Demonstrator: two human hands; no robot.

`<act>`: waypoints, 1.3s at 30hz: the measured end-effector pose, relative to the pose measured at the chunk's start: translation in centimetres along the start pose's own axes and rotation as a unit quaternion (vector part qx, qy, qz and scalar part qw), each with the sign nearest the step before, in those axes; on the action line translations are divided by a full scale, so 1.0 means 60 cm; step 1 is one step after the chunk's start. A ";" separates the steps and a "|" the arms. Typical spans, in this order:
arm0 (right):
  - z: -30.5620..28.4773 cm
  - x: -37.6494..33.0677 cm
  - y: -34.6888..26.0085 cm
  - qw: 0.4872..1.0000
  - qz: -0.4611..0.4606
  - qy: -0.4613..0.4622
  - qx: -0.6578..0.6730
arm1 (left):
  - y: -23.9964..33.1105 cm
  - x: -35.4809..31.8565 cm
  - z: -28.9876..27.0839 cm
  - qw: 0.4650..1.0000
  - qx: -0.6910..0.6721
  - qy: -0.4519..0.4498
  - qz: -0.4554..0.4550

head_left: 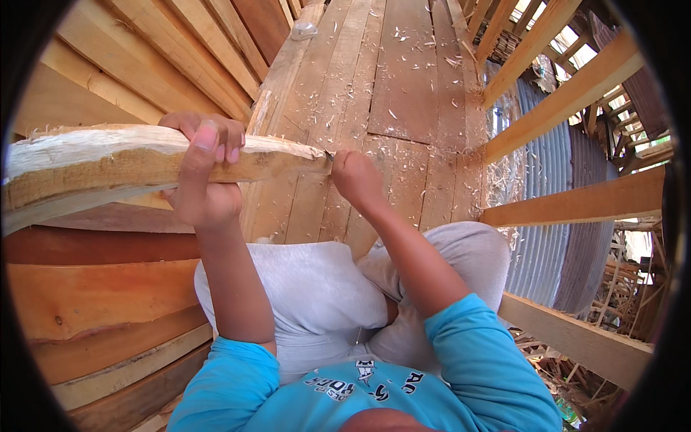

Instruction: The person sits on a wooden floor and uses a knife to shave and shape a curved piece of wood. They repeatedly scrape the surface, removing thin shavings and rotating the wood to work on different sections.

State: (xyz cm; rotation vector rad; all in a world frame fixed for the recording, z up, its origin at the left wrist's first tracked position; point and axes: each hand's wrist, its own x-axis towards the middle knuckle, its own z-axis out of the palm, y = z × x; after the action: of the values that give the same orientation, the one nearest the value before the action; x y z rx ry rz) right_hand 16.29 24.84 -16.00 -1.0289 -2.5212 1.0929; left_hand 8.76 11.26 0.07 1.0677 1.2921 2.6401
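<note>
A long, curved piece of wood (pixel 93 169) runs from the left edge to the middle of the view, pale and freshly cut on top, browner along its side. My left hand (pixel 205 162) is closed around it, thumb over the upper face and fingers on the far side. At the wood's narrow right end, my right hand (pixel 356 176) is a closed fist. A small dark-tipped tool (pixel 330 154) juts from that fist and touches the wood's tip. Its handle is hidden in the fingers, so its exact kind cannot be made out.
Plank flooring (pixel 403 79) strewn with wood shavings stretches ahead. Boards (pixel 108 295) are stacked along the left. A slatted wooden railing (pixel 568 205) lines the right, with corrugated metal sheets (pixel 540 173) beyond it. A small clear-looking object (pixel 304 31) lies at the far left.
</note>
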 end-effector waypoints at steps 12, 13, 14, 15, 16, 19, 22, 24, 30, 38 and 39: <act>-0.032 0.002 -0.005 0.995 0.020 -0.020 -0.096 | -0.010 -0.009 0.003 0.998 0.016 -0.063 0.013; -0.025 0.009 0.000 0.995 0.035 -0.015 -0.091 | -0.011 -0.006 0.001 0.998 0.022 -0.054 0.014; -0.017 0.013 0.003 0.995 0.038 -0.008 -0.094 | -0.011 -0.003 -0.001 0.999 0.027 -0.044 0.015; -0.009 0.016 0.006 0.994 0.042 -0.002 -0.096 | -0.010 0.001 -0.007 0.999 0.027 -0.037 0.009; -0.003 0.019 0.007 0.994 0.044 0.005 -0.099 | -0.008 0.007 -0.017 0.999 0.027 -0.031 0.005; 0.012 0.022 0.016 0.992 -0.010 0.046 -0.114 | 0.001 0.025 -0.055 0.997 0.005 -0.082 -0.011; 0.027 0.034 0.039 0.982 -0.089 0.106 -0.128 | 0.006 0.029 -0.067 0.993 0.002 -0.117 -0.020; 0.029 0.033 0.051 0.977 -0.120 0.116 -0.135 | 0.009 0.026 -0.070 0.992 0.002 -0.121 -0.025; 0.016 0.050 0.053 0.966 -0.147 0.161 -0.142 | 0.025 0.016 -0.056 0.985 0.003 -0.171 0.000; 0.023 0.048 0.088 0.948 -0.130 0.233 -0.173 | 0.070 0.022 -0.053 0.952 -0.008 -0.304 -0.033; 0.013 0.061 0.113 0.954 -0.084 0.213 -0.193 | 0.092 0.019 -0.057 0.961 -0.007 -0.272 -0.054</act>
State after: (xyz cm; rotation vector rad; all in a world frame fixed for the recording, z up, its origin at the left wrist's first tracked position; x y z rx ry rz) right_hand 16.80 30.13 -21.66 -0.9816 -2.4421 0.2870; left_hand 7.39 5.62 3.13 1.5239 1.1595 2.0514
